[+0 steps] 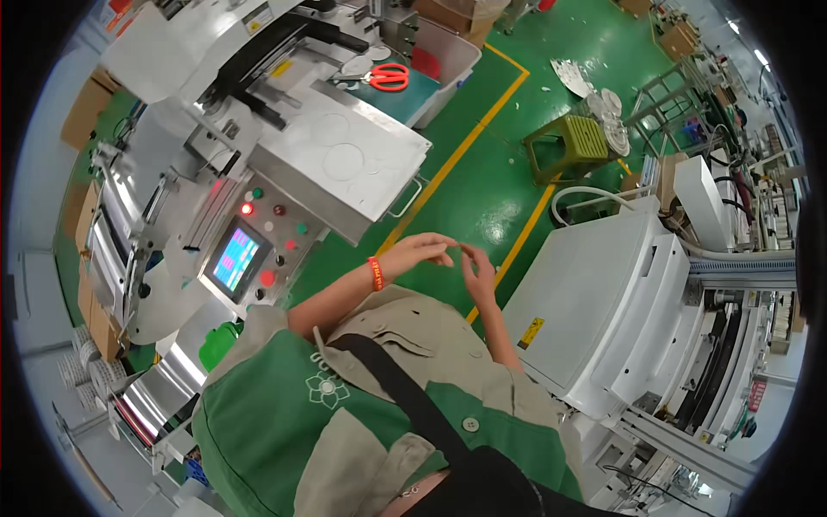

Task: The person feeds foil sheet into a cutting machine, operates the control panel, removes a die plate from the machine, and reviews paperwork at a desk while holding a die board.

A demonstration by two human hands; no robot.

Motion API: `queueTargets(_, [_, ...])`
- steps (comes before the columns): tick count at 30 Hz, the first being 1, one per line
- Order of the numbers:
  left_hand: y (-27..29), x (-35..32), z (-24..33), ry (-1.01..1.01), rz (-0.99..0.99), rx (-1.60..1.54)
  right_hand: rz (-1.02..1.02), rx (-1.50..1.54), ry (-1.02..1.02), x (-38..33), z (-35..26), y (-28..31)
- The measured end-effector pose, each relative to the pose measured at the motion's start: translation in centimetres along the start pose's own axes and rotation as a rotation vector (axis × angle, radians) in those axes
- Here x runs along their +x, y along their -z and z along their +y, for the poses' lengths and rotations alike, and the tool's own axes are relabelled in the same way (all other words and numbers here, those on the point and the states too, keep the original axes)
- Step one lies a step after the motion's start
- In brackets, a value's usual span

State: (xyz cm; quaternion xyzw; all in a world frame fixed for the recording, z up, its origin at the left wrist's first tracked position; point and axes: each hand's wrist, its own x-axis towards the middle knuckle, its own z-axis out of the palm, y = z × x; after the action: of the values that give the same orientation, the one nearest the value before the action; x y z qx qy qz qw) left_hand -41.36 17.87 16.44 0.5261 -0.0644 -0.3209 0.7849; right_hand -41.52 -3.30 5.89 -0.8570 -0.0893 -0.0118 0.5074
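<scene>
My left hand (419, 256) and my right hand (479, 270) are raised in front of my body, fingertips meeting above the floor. A red wristband (376, 273) circles my left wrist. The left fingers reach out toward the right hand, with a gap below them. Pinched together, the right fingers meet the left fingertips; anything tiny between them is too small to make out. Nearest on the left is a machine's metal platform (303, 157) with a round outline. Below it are a lit touchscreen (236, 258) and several coloured buttons.
Orange-handled scissors (388, 77) lie on a green mat (412, 96) beyond the platform, beside a white bin (461, 65). A white machine cover (586, 293) stands close on my right. Farther off are an olive stool (568, 142) and yellow lines (482, 129) on the green floor.
</scene>
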Motion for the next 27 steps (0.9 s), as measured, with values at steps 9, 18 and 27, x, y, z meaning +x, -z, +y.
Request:
queueTargets(9, [5.1,4.4,-6.4,0.201,0.257,-0.054,-0.396,0.651,-0.495,19.9,4.5,-4.7])
queueTargets(18, [0.0,7.5,-4.4,0.191,0.939,-0.388,-1.015,0.618,-0.673,32.3,7.4,-17.8])
queueTargets(27, [-1.0,10.7,-2.3,0.226,1.131,-0.517,-1.005,0.597,-0.585,30.7,9.1,-17.4])
